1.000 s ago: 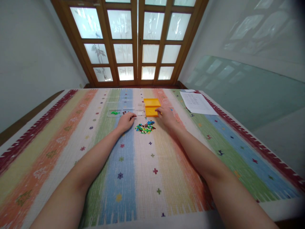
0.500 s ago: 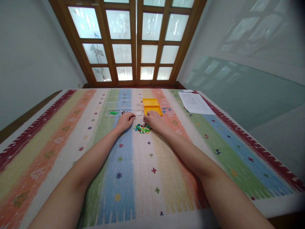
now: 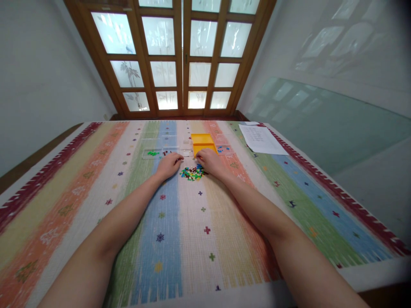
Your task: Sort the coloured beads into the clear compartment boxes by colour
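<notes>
A pile of small coloured building pieces (image 3: 192, 173), green, blue, yellow, white and dark brown, lies on the striped cloth. Left of the pile, my left hand (image 3: 169, 166) rests with thumb and fingertips pinched together; anything between them is too small to make out. My right hand (image 3: 209, 162) is at the pile's right edge, fingers curled down and pressed together, and what they hold is hidden. Just beyond it stands an open yellow box (image 3: 203, 138). Behind my left hand are clear boxes holding green pieces (image 3: 153, 153) and dark red pieces (image 3: 166, 153).
A clear box with blue pieces (image 3: 224, 149) sits right of the yellow one. White pieces (image 3: 186, 152) lie in a clear box between my hands. A printed paper sheet (image 3: 261, 139) is at the back right. The striped tablecloth (image 3: 160, 265) covers the table.
My right hand has shifted very slightly, and more blue pieces show beside its fingers. The left hand stays almost in place. The whole view has tilted a little.
</notes>
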The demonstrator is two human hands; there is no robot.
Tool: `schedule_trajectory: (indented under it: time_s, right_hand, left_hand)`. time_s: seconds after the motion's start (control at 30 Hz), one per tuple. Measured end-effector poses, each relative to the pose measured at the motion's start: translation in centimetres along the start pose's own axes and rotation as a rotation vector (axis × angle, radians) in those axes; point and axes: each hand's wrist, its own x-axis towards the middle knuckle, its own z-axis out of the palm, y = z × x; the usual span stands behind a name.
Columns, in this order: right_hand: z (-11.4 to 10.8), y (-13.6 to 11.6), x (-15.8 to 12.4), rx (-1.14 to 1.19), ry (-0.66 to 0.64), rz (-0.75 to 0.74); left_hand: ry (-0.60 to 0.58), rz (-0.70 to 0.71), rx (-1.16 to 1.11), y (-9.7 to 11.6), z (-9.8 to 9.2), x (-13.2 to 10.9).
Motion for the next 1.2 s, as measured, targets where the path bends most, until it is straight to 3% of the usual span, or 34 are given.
schedule_trajectory:
  time_s: [0.2, 0.37, 0.57, 0.8, 1.2]
  right_hand:
    - [-1.1, 4.6, -0.3, 0.114, 0.189, 0.193]
    - [-1.7, 9.1, -0.9, 0.121, 0.327, 0.319]
    - [-1.3, 12.2, -1.5, 0.087, 0.368, 0.429]
    - [-0.7, 12.1, -1.6, 0.058, 0.392, 0.405]
    - [-0.3, 8.3, -1.5, 0.134, 0.375, 0.287]
  left_hand:
    - [-0.159, 0.256, -0.014, 2.2, -0.6, -0.1]
    - [-0.226, 0.300, -0.024, 3.3, -0.8, -0.2]
    - [-0.261, 0.306, -0.012, 3.7, -0.9, -0.3]
    - [-0.231, 0.305, 0.032, 3.2, -0.6, -0.3]
    - [-0.243, 0.304, 0.105, 2.8, -0.4, -0.3]
